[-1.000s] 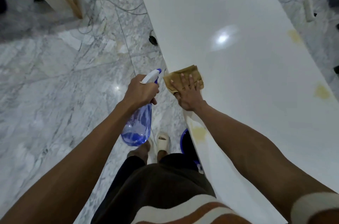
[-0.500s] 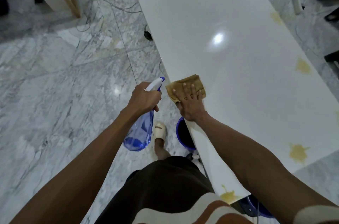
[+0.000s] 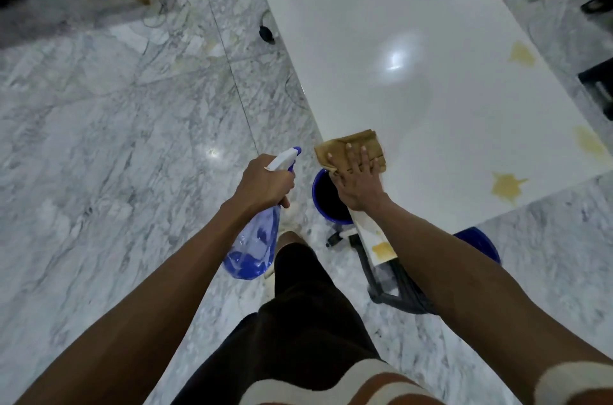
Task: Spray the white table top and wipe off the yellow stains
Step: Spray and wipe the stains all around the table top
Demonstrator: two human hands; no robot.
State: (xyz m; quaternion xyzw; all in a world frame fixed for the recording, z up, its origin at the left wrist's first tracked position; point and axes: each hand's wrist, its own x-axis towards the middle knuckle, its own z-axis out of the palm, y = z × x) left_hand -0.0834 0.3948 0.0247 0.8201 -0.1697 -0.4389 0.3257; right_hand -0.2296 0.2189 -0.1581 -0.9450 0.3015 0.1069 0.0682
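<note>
Two hands at work, one job each. Right hand [image 3: 360,184] lies flat on the tan cloth [image 3: 351,149], fingers straight and slightly spread, pressing it to the white table top [image 3: 381,23] at its left edge, palm partly over the lip; probably placed so to drag the cloth along the edge strip. Left hand [image 3: 265,182] hangs off the table over the marble floor [image 3: 99,139], fingers curled round the neck of the blue spray bottle [image 3: 255,245], nozzle aimed toward the cloth; trigger finger hidden, cannot tell if squeezing.

Yellow stains unwiped: one on the near left edge [image 3: 383,248] beside the right forearm, one near the closest corner [image 3: 506,185], more along the right edge [image 3: 522,54].

Blue bucket [image 3: 326,199] sits on the floor just below the cloth. Middle of the top is bare, with open room for long strokes to the right.
</note>
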